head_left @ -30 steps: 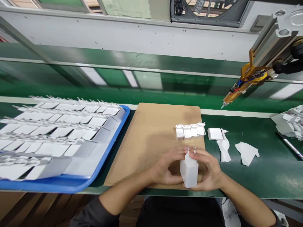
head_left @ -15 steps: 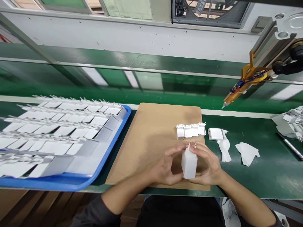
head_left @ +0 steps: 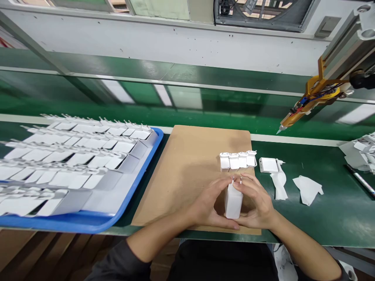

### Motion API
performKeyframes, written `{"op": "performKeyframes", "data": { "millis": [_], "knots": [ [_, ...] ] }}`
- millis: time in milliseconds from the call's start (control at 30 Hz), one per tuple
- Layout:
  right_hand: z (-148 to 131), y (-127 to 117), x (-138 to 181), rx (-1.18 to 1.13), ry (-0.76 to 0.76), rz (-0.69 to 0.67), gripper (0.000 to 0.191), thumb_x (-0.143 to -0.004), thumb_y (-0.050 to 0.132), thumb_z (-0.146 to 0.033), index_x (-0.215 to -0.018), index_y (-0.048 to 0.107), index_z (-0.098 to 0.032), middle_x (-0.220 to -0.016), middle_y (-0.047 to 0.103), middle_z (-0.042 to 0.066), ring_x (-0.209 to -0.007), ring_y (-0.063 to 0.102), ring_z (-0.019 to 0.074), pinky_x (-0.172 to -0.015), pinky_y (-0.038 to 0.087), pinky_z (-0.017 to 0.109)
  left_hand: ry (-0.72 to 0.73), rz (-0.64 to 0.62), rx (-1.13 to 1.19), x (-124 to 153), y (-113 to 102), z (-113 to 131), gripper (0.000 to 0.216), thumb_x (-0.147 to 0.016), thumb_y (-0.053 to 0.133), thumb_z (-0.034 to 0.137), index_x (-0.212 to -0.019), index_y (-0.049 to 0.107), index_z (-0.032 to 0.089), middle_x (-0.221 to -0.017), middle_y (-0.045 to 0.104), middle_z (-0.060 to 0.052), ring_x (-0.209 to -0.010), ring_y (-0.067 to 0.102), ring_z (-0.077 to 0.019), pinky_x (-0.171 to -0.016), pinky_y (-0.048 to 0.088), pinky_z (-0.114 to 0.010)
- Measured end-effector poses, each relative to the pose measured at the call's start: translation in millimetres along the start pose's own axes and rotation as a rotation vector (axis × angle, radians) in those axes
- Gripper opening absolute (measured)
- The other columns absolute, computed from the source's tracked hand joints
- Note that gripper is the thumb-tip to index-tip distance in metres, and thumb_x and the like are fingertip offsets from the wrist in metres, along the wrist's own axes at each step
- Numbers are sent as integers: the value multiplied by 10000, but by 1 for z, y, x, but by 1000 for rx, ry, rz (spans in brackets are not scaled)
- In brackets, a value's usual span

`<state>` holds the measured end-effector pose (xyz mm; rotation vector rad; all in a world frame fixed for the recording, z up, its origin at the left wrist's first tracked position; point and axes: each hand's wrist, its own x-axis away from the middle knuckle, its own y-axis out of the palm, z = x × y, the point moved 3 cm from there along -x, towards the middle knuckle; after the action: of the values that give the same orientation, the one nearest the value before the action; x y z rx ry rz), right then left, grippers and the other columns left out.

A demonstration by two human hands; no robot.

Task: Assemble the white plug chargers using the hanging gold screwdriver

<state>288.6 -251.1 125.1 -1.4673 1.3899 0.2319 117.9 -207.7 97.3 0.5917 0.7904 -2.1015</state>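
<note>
A white plug-in charger [head_left: 233,202] with two metal prongs pointing away from me is held between both hands, above the front of a brown cardboard sheet [head_left: 181,171]. My left hand [head_left: 212,203] closes on its left side, thumb at the bottom end. From the right, my right hand [head_left: 256,203] grips the charger, its fingers near the prong end. Just beyond my fingers, several white chargers [head_left: 238,160] stand in a row on the cardboard. To their right lies another white charger [head_left: 268,165] with a strip of white paper [head_left: 279,185] by it.
A blue tray [head_left: 137,171] at left holds several rows of white chargers. A torn white scrap [head_left: 308,190], a marker pen [head_left: 361,180] and a white heap [head_left: 360,152] lie on the green bench at right. An orange dispenser with a pointed nozzle [head_left: 295,113] hangs above.
My left thumb has shifted right across the charger's bottom end. The charger has turned slightly in my hands. The whole view has moved a little.
</note>
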Motion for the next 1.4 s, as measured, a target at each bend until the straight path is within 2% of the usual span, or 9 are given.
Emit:
{"op": "performKeyframes", "data": {
  "millis": [233,500,667,933,1033,1067,1167,1267,1400],
  "knots": [
    [1,2,1,38,21,12,831,-806,818,-447,-1515,455,-211,-1219,758,181,-1049,768,347,-972,572,575,-32,20,46,-5,-2,3,1116,-669,936,508,-1588,335,309,-1432,623,-143,-1306,629,-324,-1122,523,-501],
    [1,0,2,57,17,19,860,-795,831,-462,-1527,451,-219,-1187,772,167,-1000,780,343,-971,557,565,-43,-5,26,4,-1,-8,1204,-591,974,512,-1587,319,336,-1453,609,-150,-1322,618,-352,-1154,484,-552],
    [6,3,5,55,22,-6,844,-812,812,-458,-1528,433,-220,-1212,755,170,-1030,765,342,-985,548,578,-56,-6,-2,5,0,-12,1183,-618,957,529,-1588,316,315,-1461,593,-171,-1337,602,-356,-1140,492,-558],
    [18,4,9,50,74,-53,893,-775,836,-456,-1529,416,-230,-1265,721,153,-1164,714,371,-1071,533,617,-277,-181,17,-2,-11,-14,1139,-683,930,499,-1604,299,275,-1577,497,-205,-1426,534,-398,-1177,456,-590],
    [23,-3,21,58,157,-50,876,-727,879,-463,-1476,493,-224,-1276,714,150,-1252,667,395,-1069,558,602,-247,-247,50,-8,-16,-10,1219,-687,930,487,-1639,205,254,-1613,441,-225,-1455,507,-396,-1186,465,-557],
    [27,-6,25,54,194,-38,867,-715,888,-473,-1456,514,-224,-1287,706,153,-1268,656,400,-1050,576,592,-214,-247,46,-10,-16,-8,1187,-700,923,482,-1629,223,246,-1611,443,-221,-1457,509,-386,-1191,468,-539],
    [38,-10,37,-42,306,-6,853,-709,902,-454,-1439,533,-209,-1333,671,173,-1215,690,374,-998,623,531,-128,-224,-44,-16,-15,-4,966,-753,883,476,-1529,371,217,-1562,504,-209,-1442,533,-356,-1191,482,-502],
    [41,-7,39,-171,299,24,834,-751,884,-405,-1468,506,-208,-1344,659,176,-1220,699,354,-994,637,485,-124,-153,-128,-17,-11,2,896,-769,865,479,-1468,386,188,-1471,586,-211,-1377,599,-332,-1145,529,-474],
    [31,5,34,-313,226,-152,906,-815,839,-361,-1580,370,-232,-1530,549,179,-1411,569,363,-1125,558,502,-75,-37,-199,5,-17,22,786,-792,836,416,-1408,389,222,-1369,662,-154,-1300,660,-282,-1065,585,-404]
  ]
}}
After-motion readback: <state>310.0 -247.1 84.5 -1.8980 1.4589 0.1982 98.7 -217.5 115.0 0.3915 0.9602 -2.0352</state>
